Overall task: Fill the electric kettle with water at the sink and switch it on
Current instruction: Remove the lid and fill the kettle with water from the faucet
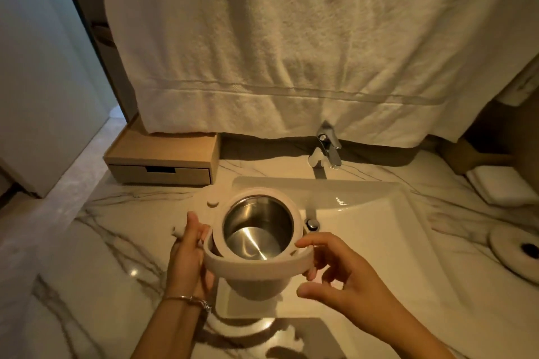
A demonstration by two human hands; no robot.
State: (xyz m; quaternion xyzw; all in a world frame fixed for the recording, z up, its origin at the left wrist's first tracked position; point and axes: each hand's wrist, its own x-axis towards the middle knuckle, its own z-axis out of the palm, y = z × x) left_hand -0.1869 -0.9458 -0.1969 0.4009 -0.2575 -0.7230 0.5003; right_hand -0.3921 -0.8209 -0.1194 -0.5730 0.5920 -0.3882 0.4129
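The cream electric kettle (256, 259) hangs above the left front corner of the white sink basin (388, 230). Its lid (210, 207) stands open toward the left and the steel inside looks dry. My left hand (188, 253) grips the kettle's handle on the left side. My right hand (329, 268) has its fingertips on the kettle's right rim, thumb underneath and apart. The chrome faucet (326, 151) stands at the back of the basin, with no water running. The kettle's round base (516, 251) lies on the counter at the far right.
A large white towel (291, 38) hangs over the wall behind the faucet. A wooden drawer box (163, 163) sits on the marble counter (96, 256) at back left. Folded white cloths (498, 183) lie at right. The drain plug (312, 224) shows beside the kettle.
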